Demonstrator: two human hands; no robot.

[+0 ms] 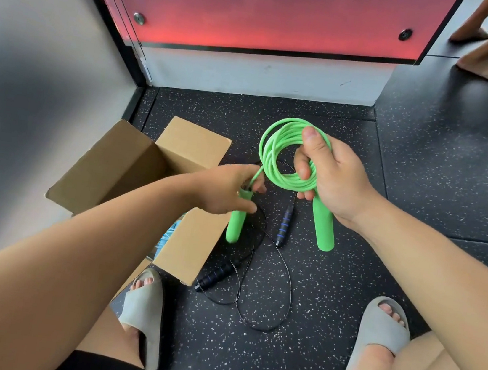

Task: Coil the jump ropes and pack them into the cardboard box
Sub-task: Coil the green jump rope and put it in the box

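Our right hand (334,181) pinched the coiled green jump rope (283,156), thumb over the loops so they could not spring apart; one green handle (323,229) hung below it. Our left hand (229,189) closed on the second handle (236,224) at its rope end, probably to control the last free length. The cardboard box (133,167) stood open just left on the floor, within reach. The black rope (273,282) lay uncoiled between our feet.

The bright green jump rope (274,154) looks smooth, glossy plastic; the open brown cardboard box (133,167) is matt; the black speckled rubber floor (423,177) looks grainy.
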